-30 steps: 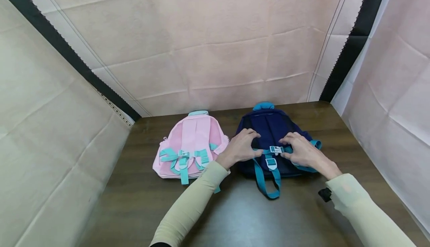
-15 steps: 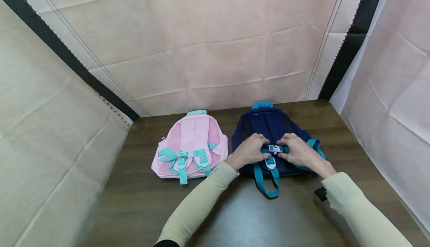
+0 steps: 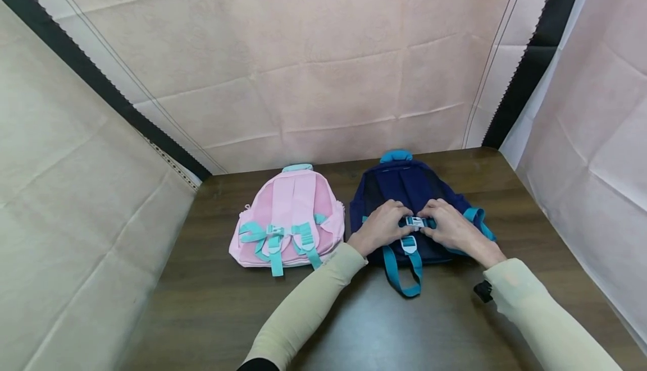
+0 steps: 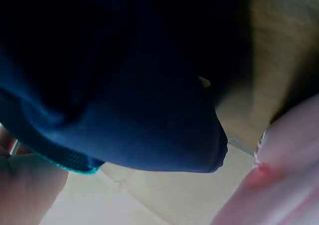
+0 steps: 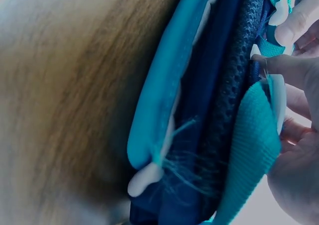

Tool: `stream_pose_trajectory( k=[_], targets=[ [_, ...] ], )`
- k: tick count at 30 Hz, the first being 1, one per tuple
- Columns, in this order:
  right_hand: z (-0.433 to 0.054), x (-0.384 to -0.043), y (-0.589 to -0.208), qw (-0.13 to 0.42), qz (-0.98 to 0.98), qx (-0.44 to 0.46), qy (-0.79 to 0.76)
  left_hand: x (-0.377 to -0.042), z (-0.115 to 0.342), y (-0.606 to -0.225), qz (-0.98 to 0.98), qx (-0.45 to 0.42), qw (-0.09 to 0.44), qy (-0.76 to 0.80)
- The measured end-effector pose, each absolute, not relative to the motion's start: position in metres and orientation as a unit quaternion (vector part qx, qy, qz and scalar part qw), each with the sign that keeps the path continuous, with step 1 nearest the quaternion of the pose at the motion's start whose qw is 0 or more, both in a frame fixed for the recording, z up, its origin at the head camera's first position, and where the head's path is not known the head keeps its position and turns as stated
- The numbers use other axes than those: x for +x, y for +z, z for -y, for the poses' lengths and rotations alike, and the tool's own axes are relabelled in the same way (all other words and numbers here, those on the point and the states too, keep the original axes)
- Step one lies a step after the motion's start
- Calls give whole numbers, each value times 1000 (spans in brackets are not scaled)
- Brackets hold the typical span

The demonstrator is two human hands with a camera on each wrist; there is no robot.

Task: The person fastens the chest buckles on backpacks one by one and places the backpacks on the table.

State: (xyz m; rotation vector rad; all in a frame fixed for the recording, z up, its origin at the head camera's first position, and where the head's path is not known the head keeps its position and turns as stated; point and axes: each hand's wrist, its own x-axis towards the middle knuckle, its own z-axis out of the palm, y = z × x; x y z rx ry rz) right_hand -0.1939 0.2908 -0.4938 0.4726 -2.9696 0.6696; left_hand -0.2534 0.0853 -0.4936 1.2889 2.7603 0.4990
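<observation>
A navy backpack (image 3: 410,183) with teal straps lies on the table. Across its lower middle sits a white buckle (image 3: 415,222) on a teal strap. My left hand (image 3: 384,225) pinches the buckle's left end between thumb and fingers. From the other side, my right hand (image 3: 449,225) pinches the right end. In the right wrist view, fingers and thumb close in around white plastic pieces beside a teal strap (image 5: 251,140). The left wrist view is mostly dark navy fabric (image 4: 134,110), with part of the hand (image 4: 30,190) at the lower left.
A pink backpack (image 3: 293,202) with mint straps lies to the left of the navy one. A loop of teal strap (image 3: 404,289) hangs toward the front of the brown wooden table (image 3: 212,303). Pale fabric walls (image 3: 323,79) stand at the back and both sides.
My left hand has moved right along the strap to the buckle. The right hand has shifted slightly left toward it, and the two hands are now closer together.
</observation>
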Motion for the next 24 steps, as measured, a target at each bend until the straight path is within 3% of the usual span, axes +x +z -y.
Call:
stream_pose_trajectory(
  k=[24],
  targets=[
    [-298, -192, -496, 54, 956, 165, 237, -252, -81, -497, -891, 407, 10, 202]
  ],
)
